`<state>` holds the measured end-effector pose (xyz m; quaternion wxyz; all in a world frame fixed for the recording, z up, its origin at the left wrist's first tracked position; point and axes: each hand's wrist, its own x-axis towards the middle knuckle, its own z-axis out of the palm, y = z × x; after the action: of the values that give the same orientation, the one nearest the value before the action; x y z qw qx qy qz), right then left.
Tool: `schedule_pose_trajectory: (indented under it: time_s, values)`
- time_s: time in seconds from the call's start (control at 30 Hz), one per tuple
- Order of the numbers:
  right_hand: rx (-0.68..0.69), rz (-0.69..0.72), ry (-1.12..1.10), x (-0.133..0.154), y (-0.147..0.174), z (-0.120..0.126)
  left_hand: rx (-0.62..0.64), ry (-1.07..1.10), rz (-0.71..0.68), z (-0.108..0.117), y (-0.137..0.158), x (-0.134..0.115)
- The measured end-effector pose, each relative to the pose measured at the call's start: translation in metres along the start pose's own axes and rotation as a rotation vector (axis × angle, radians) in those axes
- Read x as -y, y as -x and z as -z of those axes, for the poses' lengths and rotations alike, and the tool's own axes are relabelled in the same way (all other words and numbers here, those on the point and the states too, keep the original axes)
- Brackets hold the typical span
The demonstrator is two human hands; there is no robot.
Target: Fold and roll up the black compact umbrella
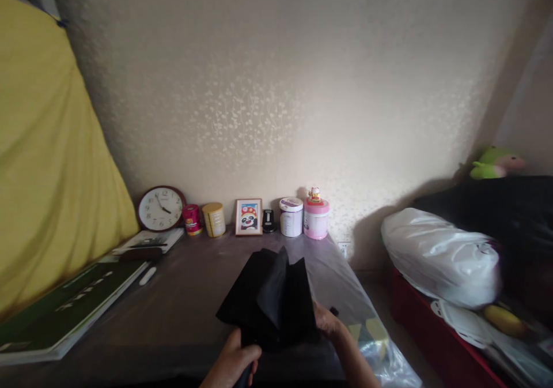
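A black folding umbrella (272,296), its cloth loosely bunched with folds standing up, is held over the near part of the table. My left hand (237,358) is closed around its dark handle below the cloth, thumb across the front. At the cloth's right edge, my right hand (325,321) grips the umbrella from the side; its fingertips are hidden behind the fabric. Just beyond the right wrist there is a small dark thing (334,311) that I cannot make out.
Along the wall on the table (185,296) stand a clock (161,208), several tins, and a framed panda picture (249,217). A green book (73,304) lies left beside a yellow curtain (52,163). A white plastic bag (440,255) sits right, past the table edge.
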<state>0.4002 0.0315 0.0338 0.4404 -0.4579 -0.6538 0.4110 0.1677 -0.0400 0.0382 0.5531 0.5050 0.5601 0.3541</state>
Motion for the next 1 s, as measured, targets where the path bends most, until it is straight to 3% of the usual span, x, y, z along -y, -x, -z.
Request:
schedule_pose_trajectory:
  time_s: [0.13, 0.23, 0.33, 0.43, 0.53, 0.6, 0.63, 0.73, 0.83, 1.0]
  values:
    - [0.303, -0.149, -0.058, 0.011, -0.002, 0.008, -0.056, -0.095, -0.023, -0.012, -0.01, 0.007]
    - [0.36, -0.238, -0.047, 0.011, 0.004, 0.022, -0.1, -0.19, -0.063, -0.015, -0.016, 0.009]
    - [0.253, -0.304, 0.061, 0.003, 0.015, 0.043, -0.157, -0.332, -0.192, -0.018, -0.018, 0.007]
    - [0.11, -0.317, 0.209, -0.001, 0.023, 0.061, -0.183, -0.641, -0.273, -0.025, -0.013, 0.003]
    - [-0.218, -0.162, 0.388, 0.007, 0.022, 0.067, -0.164, -0.906, -0.225, -0.034, -0.006, -0.003]
    - [-0.395, -0.069, 0.425, 0.021, 0.017, 0.06, -0.156, -0.987, -0.206, -0.038, -0.003, -0.008]
    - [-0.413, -0.039, 0.405, 0.029, 0.014, 0.054, -0.151, -1.007, -0.209, -0.038, -0.002, -0.01]
    - [-0.292, -0.039, 0.306, 0.055, 0.006, 0.03, -0.112, -1.021, -0.204, -0.037, 0.0, -0.013]
    - [-0.22, -0.141, 0.273, 0.075, -0.001, 0.007, -0.078, -0.968, -0.185, -0.034, 0.0, -0.01]
    - [-0.166, -0.252, 0.255, 0.081, -0.015, -0.01, -0.096, -0.797, -0.229, -0.034, -0.001, -0.001]
